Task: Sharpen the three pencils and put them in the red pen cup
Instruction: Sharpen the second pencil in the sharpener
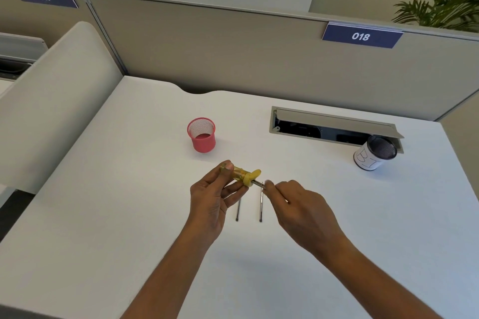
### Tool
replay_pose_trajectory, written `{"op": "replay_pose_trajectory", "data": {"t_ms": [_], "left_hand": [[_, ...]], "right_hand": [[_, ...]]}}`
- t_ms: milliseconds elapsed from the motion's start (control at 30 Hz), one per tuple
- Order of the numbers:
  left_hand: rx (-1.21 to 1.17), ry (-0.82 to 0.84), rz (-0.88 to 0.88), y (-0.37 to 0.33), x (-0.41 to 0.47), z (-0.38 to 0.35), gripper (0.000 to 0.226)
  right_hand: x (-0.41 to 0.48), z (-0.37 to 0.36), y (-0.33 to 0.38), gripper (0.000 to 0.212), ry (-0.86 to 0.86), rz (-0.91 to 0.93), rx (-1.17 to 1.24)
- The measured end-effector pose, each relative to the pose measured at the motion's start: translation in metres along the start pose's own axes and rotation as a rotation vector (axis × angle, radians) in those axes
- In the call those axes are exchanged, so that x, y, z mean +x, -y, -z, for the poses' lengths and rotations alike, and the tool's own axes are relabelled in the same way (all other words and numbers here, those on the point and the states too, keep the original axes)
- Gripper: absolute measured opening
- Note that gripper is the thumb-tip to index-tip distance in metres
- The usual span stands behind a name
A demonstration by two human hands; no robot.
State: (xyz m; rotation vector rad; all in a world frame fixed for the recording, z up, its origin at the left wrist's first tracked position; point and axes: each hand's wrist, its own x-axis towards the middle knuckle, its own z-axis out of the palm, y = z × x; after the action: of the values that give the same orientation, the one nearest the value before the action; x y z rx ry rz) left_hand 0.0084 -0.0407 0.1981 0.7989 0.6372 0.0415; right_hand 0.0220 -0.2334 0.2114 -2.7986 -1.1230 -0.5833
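Left hand (211, 197) gripped sharpener (239, 175) | right hand (298, 204) gripped pencil (257, 184) in it | two pencils (261, 206) on desk (129, 202) | cup (201, 134) upright

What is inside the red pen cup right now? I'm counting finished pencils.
The red pen cup looks empty: only its mesh wall and red bottom show. The near inner wall is hidden by the rim. Two pencils lie on the desk.

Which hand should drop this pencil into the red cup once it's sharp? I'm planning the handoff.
Right hand: it already pinches the pencil, while the left hand is occupied holding the yellow sharpener. The red cup stands open, just beyond both hands.
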Motion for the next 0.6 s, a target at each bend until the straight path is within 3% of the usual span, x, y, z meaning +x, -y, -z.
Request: {"op": "replay_pose_trajectory", "data": {"t_ms": [67,133,233,300,367,400,467,567,600], "left_hand": [[0.013,0.011,0.001,0.0,-0.001,0.0,0.025],[0.013,0.019,-0.001,0.0,-0.002,0.001,0.03],[0.034,0.044,-0.01,-0.002,-0.003,0.002,0.034],[0.045,0.047,-0.005,-0.001,-0.003,0.002,0.033],[0.045,0.046,0.002,0.0,-0.004,0.003,0.03],[0.046,0.042,0.003,0.001,-0.004,0.003,0.03],[0.038,0.036,0.0,0.001,-0.005,0.003,0.028],[0.009,0.024,0.003,0.0,-0.004,0.002,0.024],[-0.002,0.017,0.007,-0.001,-0.004,0.002,0.023]], "right_hand": [[0.001,0.001,0.002,0.025,-0.045,-0.013,0.0],[0.004,0.003,0.008,0.011,-0.023,-0.108,0.152],[0.014,0.011,0.014,0.029,0.103,-0.583,0.722],[0.023,0.017,0.008,0.027,0.28,-0.967,1.156],[0.028,0.024,0.004,0.027,0.44,-1.183,1.398],[0.027,0.024,0.002,0.028,0.474,-1.187,1.414],[0.024,0.023,0.005,0.027,0.417,-1.01,1.251],[0.013,0.013,0.009,0.02,0.089,-0.472,0.638],[0.008,0.01,0.009,0.026,0.052,-0.301,0.436]]}}
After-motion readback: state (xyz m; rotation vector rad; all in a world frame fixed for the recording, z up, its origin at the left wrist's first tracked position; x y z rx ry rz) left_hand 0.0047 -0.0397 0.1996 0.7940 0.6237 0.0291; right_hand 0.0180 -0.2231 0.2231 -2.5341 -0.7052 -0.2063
